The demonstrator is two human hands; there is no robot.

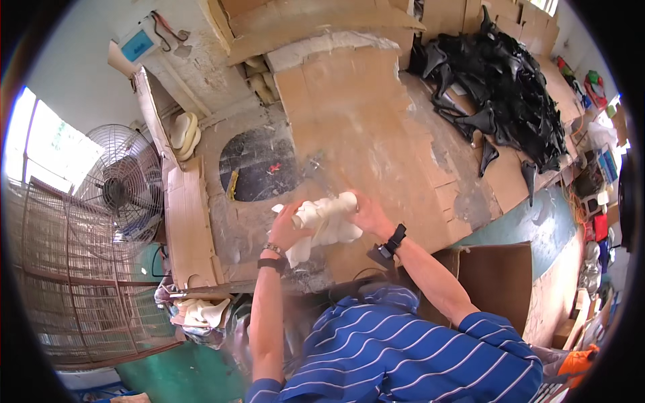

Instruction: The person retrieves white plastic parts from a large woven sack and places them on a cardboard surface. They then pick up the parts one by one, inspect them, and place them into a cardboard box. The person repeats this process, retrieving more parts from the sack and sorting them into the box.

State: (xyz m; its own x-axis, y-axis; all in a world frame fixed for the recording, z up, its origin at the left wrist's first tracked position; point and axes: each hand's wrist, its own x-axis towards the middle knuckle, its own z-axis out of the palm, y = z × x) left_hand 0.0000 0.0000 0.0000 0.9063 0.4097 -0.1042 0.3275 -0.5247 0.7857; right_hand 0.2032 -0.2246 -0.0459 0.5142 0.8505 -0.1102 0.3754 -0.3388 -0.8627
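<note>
over the cardboard-covered worktop, the left hand and right hand clasped a cream bundle at opposite ends, probably to keep its pieces together.

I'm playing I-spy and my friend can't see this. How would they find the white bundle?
Start at the big table, partly covered in cardboard. Near its front edge, between the left hand and right hand, is the white bundle. Unlike the black heap at back right, it's pale and held in both hands.
</note>
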